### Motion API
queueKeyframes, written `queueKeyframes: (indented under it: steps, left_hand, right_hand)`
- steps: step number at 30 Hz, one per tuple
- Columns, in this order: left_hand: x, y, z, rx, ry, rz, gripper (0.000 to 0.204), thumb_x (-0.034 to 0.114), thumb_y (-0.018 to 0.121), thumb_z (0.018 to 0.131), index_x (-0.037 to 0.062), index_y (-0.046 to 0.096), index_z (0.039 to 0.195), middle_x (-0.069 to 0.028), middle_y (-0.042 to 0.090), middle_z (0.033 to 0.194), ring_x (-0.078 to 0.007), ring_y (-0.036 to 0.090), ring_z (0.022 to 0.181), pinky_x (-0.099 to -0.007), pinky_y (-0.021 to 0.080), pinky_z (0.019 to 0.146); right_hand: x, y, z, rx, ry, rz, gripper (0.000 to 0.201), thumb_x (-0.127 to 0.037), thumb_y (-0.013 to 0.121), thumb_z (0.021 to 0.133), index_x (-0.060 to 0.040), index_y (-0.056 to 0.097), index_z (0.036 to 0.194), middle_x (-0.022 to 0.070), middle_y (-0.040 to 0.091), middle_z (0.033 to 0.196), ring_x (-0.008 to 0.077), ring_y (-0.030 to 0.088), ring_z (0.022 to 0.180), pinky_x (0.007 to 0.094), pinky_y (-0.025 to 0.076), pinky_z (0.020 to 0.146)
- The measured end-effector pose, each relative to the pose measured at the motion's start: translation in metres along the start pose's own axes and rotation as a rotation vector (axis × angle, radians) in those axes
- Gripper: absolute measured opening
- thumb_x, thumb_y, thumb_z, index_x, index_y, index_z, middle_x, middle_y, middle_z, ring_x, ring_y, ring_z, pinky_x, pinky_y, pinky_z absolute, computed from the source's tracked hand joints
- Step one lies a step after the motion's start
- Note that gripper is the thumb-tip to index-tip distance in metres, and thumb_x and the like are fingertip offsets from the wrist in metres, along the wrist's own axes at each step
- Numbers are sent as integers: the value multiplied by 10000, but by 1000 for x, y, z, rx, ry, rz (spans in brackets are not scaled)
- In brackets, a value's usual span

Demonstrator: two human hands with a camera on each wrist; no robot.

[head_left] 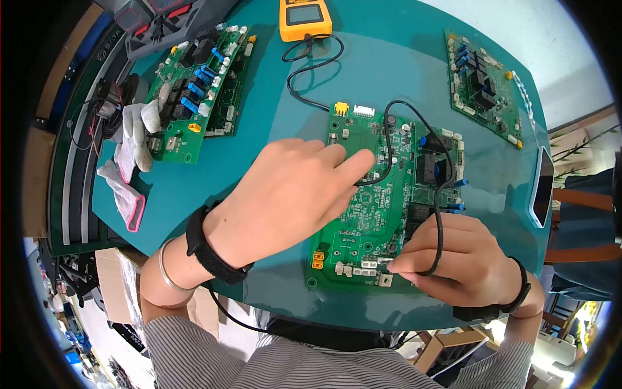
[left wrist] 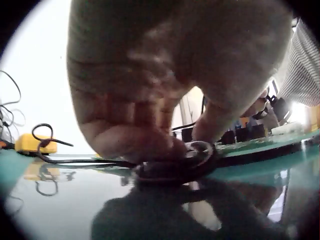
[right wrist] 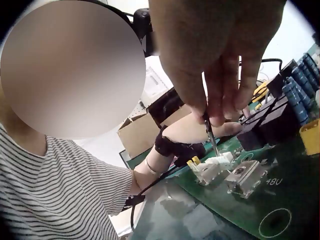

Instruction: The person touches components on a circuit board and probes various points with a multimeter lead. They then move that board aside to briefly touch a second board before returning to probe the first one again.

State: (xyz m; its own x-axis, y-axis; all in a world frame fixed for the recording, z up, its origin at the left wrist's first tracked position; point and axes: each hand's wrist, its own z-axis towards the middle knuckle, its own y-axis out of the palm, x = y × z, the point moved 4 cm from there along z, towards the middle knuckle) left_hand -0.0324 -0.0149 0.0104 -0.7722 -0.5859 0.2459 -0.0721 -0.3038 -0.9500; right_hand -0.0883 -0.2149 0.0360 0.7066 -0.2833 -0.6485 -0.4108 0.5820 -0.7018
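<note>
A green circuit board [head_left: 353,220] lies on the table under both hands. My right hand [head_left: 460,259] pinches a thin probe [right wrist: 210,135] with a metal tip, tilted down onto the white connectors [right wrist: 218,159] at the board's near edge. A black cable [head_left: 435,149] arches over the board to this hand. My left hand [head_left: 298,188] is over the board's left part, its fingers curled round the black cable [left wrist: 120,163] low down in the left wrist view. The cable's other end leads to a yellow handheld meter [head_left: 306,21] at the back.
Stacked circuit boards [head_left: 194,97] stand at the left beside grey-white gloves [head_left: 136,133]. Another board [head_left: 483,91] lies at the back right. A phone [head_left: 541,188] is at the right edge of the green table [head_left: 382,45]. A dark case [head_left: 168,26] is at the back left.
</note>
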Motion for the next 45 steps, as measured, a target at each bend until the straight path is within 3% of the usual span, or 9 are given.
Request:
queueKeyframes:
  steps: [2,8,18,30,33,38,45]
  left_hand:
    - [1,-4,-1,30,-82,-30,319,124,751,840,75,571,1099,-85,598,792,-321,618,729,-451,475,626]
    - [20,-10,-1,216,-52,-88,214,106,782,797,77,652,964,-60,592,774,-279,611,692,-416,469,585]
    - [26,-1,-2,99,69,-57,173,114,760,817,64,659,948,-48,578,769,-252,587,679,-393,468,596]
    - [25,0,0,50,40,-63,190,97,760,805,62,664,965,-55,590,771,-263,594,686,-401,479,608]
    - [24,0,0,52,35,-62,188,98,759,803,64,663,961,-54,594,777,-264,599,693,-402,483,615]
    - [23,1,-2,53,37,-76,205,99,755,809,64,659,986,-53,594,788,-263,603,708,-404,479,616]
    - [23,2,-1,31,34,-82,218,102,756,807,63,660,998,-55,591,788,-265,599,705,-408,478,615]
  right_hand:
    - [-1,-1,1,1,-19,-19,253,-22,806,770,-13,713,1005,72,656,900,262,611,745,383,505,623]
    - [-6,-8,1,-5,-45,-64,232,-21,791,773,-20,716,993,68,655,915,259,616,753,380,514,632]
    - [1,-5,-1,-18,-58,-5,158,-35,777,783,-18,663,891,81,598,871,260,600,760,378,508,632]
    - [0,-7,-3,-63,-28,-48,176,-79,733,733,-39,660,888,60,622,900,253,613,824,376,512,721]
    - [-3,-7,-1,-90,-24,-85,150,-86,743,771,-34,644,871,56,611,864,245,610,793,370,503,686]
    - [-6,-10,0,69,29,-109,183,-35,786,792,-21,611,842,59,545,759,231,555,635,355,455,564]
    - [-3,-9,-2,71,-18,-44,229,-16,761,680,-20,619,859,57,552,753,225,549,630,353,442,551]
